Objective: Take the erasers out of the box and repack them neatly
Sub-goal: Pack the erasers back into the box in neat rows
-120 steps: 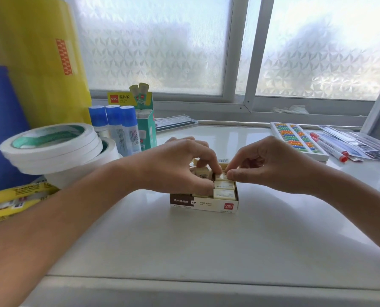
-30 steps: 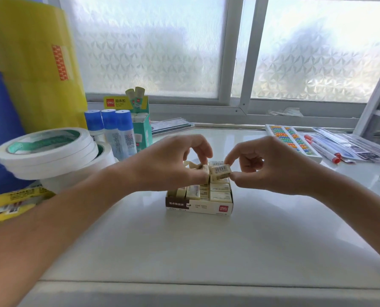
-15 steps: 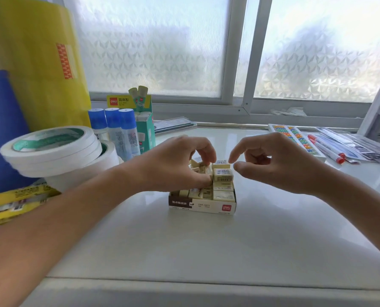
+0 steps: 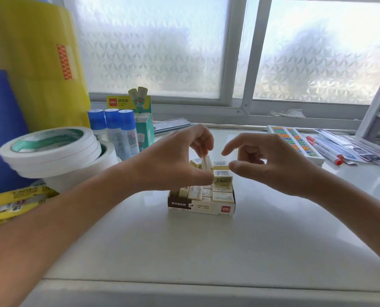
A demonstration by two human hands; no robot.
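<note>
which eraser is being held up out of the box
The upright eraser pinched in the left hand; the other erasers sit in the box.

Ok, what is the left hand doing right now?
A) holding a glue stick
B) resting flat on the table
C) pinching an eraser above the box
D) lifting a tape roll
C: the left hand pinches a pale eraser between its fingertips, just above the erasers packed in the box.
</note>
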